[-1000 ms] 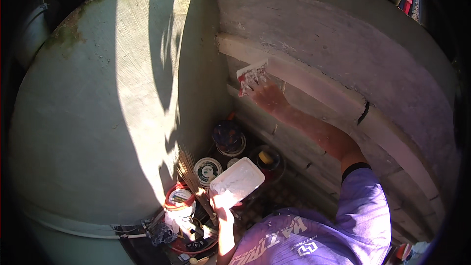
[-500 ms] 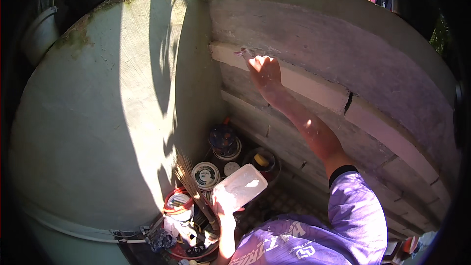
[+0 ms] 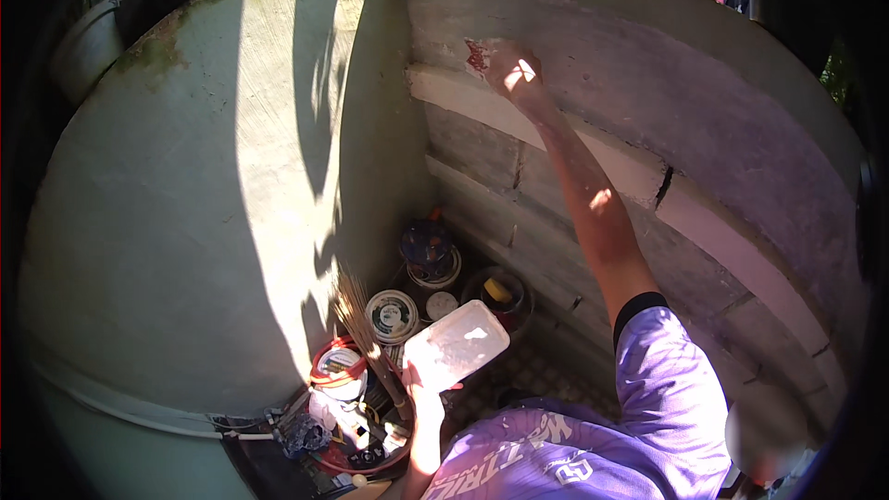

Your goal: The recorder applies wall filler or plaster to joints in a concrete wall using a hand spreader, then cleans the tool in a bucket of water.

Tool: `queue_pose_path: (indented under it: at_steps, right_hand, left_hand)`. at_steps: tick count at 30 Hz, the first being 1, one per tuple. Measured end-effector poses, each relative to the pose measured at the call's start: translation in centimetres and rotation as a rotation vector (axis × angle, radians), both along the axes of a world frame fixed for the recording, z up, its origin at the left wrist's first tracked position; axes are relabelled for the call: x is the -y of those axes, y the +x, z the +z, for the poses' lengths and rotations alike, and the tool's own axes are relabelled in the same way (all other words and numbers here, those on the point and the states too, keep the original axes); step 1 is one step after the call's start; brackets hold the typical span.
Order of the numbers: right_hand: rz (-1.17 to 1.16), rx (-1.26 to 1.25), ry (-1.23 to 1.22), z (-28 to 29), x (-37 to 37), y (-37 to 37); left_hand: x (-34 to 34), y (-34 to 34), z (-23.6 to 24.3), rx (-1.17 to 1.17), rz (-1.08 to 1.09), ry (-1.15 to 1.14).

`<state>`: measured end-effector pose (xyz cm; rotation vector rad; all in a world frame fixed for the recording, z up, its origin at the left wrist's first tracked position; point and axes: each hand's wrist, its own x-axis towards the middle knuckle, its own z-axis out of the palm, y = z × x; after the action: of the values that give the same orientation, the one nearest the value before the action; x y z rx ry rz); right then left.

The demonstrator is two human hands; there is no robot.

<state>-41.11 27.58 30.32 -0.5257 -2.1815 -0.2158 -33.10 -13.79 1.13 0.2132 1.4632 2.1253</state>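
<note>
My left hand (image 3: 421, 387) grips the near left edge of a shallow, white rectangular tub (image 3: 457, 344), tilted above the floor clutter. Whitish residue coats the inside of the tub. My right hand (image 3: 515, 72) is closed at the grey plastered wall (image 3: 593, 65), above a pale horizontal ledge (image 3: 574, 159). Beside its fingers, a small tool (image 3: 477, 56) shows a ragged red-and-whitish end against the wall; its exact kind is unclear and the rest is hidden by the hand.
Below the tub are lidded pails (image 3: 391, 317), a stick broom (image 3: 356, 315), a dark basin with a yellow sponge (image 3: 497, 291), and a red-rimmed basin of mixed items (image 3: 361, 463). A pale green wall (image 3: 167, 222) stands left. Flower pots (image 3: 88, 51) line the wall tops.
My right hand has moved up the wall from the ledge, carrying the small tool, whose red end now shows more. The tub in my left hand has stayed nearly in place. The view has shifted slightly.
</note>
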Motion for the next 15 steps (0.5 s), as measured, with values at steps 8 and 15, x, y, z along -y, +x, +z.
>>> queue_pose_path:
  at_steps: [8,15]
  right_hand:
    - [-0.191,-0.050,0.347,-3.4,-1.3,0.2]
    - [-0.146,0.501,0.080,-0.1,-6.2,-4.2]
  left_hand:
    - [0.0,-1.1,-1.6,-0.059,0.011,0.005]
    - [-0.5,-2.5,-4.4,-0.190,0.085,-0.118]
